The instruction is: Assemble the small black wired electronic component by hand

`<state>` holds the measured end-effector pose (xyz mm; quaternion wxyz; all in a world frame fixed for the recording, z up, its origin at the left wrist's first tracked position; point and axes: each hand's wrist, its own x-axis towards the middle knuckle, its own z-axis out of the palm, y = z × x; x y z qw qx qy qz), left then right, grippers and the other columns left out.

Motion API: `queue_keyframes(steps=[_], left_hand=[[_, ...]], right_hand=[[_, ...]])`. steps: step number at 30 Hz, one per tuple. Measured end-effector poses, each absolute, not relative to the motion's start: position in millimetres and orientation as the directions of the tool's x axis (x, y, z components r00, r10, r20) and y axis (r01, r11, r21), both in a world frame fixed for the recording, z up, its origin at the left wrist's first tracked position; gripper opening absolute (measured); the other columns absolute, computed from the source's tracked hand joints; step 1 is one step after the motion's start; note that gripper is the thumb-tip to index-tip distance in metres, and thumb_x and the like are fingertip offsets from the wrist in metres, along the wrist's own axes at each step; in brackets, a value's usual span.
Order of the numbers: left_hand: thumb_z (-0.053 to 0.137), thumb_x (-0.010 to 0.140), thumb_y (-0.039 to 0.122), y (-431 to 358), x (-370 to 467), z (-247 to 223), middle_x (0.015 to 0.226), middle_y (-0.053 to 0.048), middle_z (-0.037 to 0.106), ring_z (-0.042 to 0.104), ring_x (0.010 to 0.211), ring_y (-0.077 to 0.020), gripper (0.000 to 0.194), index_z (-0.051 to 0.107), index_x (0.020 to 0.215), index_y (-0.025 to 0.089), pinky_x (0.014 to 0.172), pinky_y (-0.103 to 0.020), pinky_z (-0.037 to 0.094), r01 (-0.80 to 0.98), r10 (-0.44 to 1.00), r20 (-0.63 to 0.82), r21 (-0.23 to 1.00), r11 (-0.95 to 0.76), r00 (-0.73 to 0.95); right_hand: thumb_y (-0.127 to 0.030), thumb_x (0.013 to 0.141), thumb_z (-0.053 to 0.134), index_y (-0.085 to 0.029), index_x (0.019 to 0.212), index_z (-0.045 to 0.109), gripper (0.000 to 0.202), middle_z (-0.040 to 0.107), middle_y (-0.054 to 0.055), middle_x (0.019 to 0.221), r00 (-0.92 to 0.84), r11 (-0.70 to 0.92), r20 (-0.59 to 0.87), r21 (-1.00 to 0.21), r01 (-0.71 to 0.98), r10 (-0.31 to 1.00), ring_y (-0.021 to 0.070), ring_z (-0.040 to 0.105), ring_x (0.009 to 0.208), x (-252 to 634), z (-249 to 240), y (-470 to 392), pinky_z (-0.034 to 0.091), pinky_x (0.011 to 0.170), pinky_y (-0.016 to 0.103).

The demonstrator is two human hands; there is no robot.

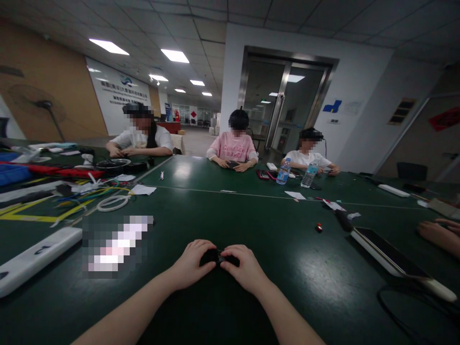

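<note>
A small black object (218, 258) rests between my two hands, low over the near part of the dark green table (187, 206). My left hand (194, 263) is closed on its left side, thumb below and fingers above. On the right side my right hand (241, 266) grips it in the same way, with the fingertips of both hands nearly meeting. The fingers cover much of the object, so its exact kind cannot be made out. To the left of my hands lies a bright, blurred-out flat item (120, 244).
A white bar (39, 258) lies at left, near coiled white cable (113, 203). Rightward are a small red item (319, 227), a dark-screened device (391, 251) and a person's hand (438, 234). Water bottles (283, 171) and three people are across the table.
</note>
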<state>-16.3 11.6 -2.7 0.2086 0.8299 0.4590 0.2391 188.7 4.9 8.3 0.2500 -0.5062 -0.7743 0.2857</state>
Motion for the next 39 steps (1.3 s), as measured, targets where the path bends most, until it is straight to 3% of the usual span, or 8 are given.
queue_keyframes(steps=[13,18,26,39], left_hand=[[0.061,0.075,0.026,11.4,-16.1,-3.9,0.111,-0.005,0.058,0.05,0.108,-0.0231,0.035,0.053,0.109,0.024,0.095,-0.04,0.036,0.654,0.852,0.227,0.558,-0.51,0.471],[0.063,0.073,0.024,9.7,-14.2,-1.2,0.11,-0.005,0.059,0.051,0.106,-0.0227,0.034,0.055,0.106,0.022,0.094,-0.039,0.037,0.661,0.86,0.232,0.559,-0.5,0.454],[0.063,0.074,0.027,7.8,-13.3,4.4,0.112,-0.005,0.058,0.05,0.109,-0.0235,0.033,0.055,0.106,0.024,0.096,-0.041,0.036,0.673,0.875,0.194,0.572,-0.469,0.444],[0.059,0.077,0.026,8.7,-14.2,5.2,0.116,-0.005,0.056,0.047,0.113,-0.025,0.036,0.052,0.112,0.023,0.099,-0.044,0.034,0.677,0.894,0.134,0.608,-0.414,0.427]], right_hand=[[-0.03,0.07,0.066,-0.03,0.089,0.064,0.019,0.063,-0.001,0.103,-0.365,0.354,0.153,-0.729,0.586,0.918,0.0225,0.052,0.103,186.9,10.8,1.6,0.036,0.092,0.044],[-0.026,0.072,0.064,-0.025,0.087,0.062,0.016,0.062,0.002,0.101,-0.311,0.394,0.265,-0.772,0.499,0.913,0.0198,0.053,0.102,187.5,4.3,6.8,0.039,0.092,0.038],[-0.03,0.074,0.06,-0.024,0.094,0.062,0.021,0.06,0.002,0.1,-0.216,0.259,0.175,-0.847,0.465,0.961,0.0199,0.055,0.098,192.8,2.0,10.3,0.042,0.09,0.037],[-0.031,0.076,0.057,-0.023,0.103,0.059,0.029,0.061,0.003,0.104,-0.14,0.235,0.193,-0.874,0.425,0.971,0.021,0.055,0.103,206.5,10.2,7.7,0.041,0.094,0.041]])
